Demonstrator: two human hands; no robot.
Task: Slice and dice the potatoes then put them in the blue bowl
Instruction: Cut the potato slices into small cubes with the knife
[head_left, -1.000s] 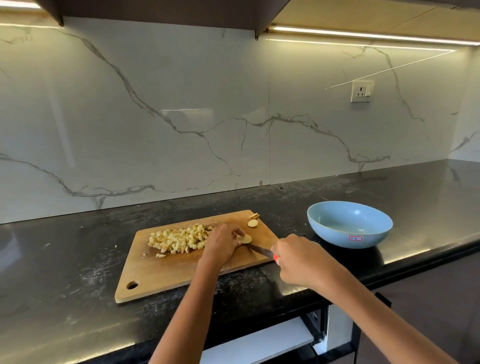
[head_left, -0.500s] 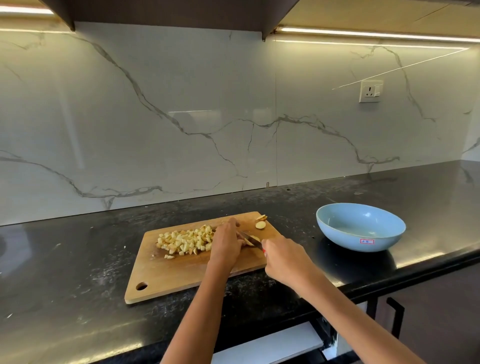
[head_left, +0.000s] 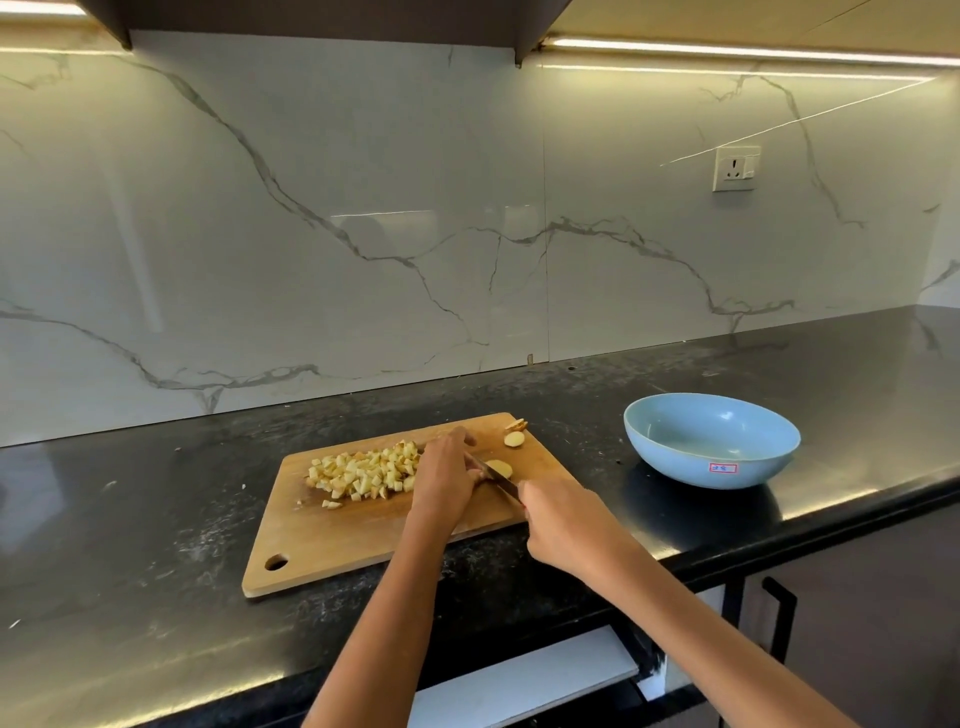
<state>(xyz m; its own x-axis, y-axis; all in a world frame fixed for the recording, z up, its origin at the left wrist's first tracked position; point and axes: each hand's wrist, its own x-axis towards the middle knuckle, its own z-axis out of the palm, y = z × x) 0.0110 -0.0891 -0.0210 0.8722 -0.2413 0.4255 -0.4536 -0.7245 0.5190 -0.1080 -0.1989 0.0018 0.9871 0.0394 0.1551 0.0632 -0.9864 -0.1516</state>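
Observation:
A wooden cutting board (head_left: 322, 540) lies on the black counter. A pile of diced potato (head_left: 363, 473) sits on its far left part. My left hand (head_left: 445, 475) holds down a potato piece (head_left: 500, 468) near the board's right side. My right hand (head_left: 558, 517) grips a knife (head_left: 498, 480), and the blade lies against that potato right by my left fingers. Two small potato end pieces (head_left: 514, 439) rest at the board's far right corner. The blue bowl (head_left: 711, 439) stands empty to the right of the board.
The black counter (head_left: 130, 519) runs along a white marble wall with a socket (head_left: 735, 169) at the upper right. The counter's front edge is just below the board. A cabinet handle (head_left: 779, 613) and an open drawer sit beneath.
My right hand has moved left onto the board, bringing the knife blade up to the potato piece under my left fingers. The view has shifted slightly.

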